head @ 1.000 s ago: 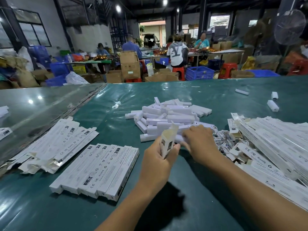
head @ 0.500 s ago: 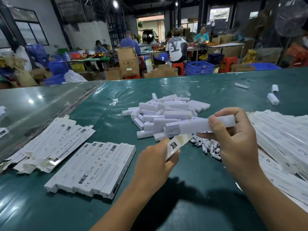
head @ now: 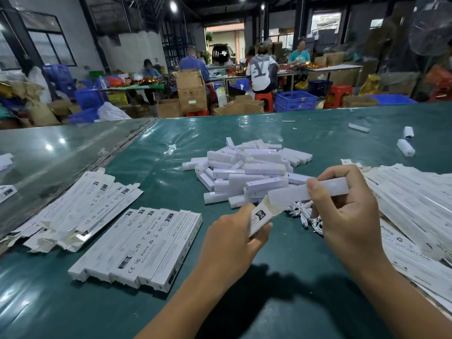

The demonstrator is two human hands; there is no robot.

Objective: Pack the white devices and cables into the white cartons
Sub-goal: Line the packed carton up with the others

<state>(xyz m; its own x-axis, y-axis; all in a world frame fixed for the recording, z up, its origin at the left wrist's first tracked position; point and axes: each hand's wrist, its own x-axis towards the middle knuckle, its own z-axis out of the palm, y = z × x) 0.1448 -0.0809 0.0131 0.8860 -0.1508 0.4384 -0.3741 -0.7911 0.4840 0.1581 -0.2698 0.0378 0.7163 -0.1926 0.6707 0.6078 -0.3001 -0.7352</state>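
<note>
Five long white printed cartons [head: 137, 248] lie side by side at lower left on the green surface [head: 269, 302], apparently packed; a big heap of white bar-shaped devices [head: 247, 172] waits at centre, white cables [head: 305, 214] beside it. Left hand [head: 232, 243] grips an open carton [head: 260, 218]; right hand [head: 349, 216] pinches a white device [head: 308, 192], its tip at the carton's mouth.

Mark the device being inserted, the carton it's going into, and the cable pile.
white device [head: 327, 189], head view, middle of its body
open carton [head: 259, 217], head view, printed face
cable pile [head: 304, 214], head view, tangle's centre
</note>
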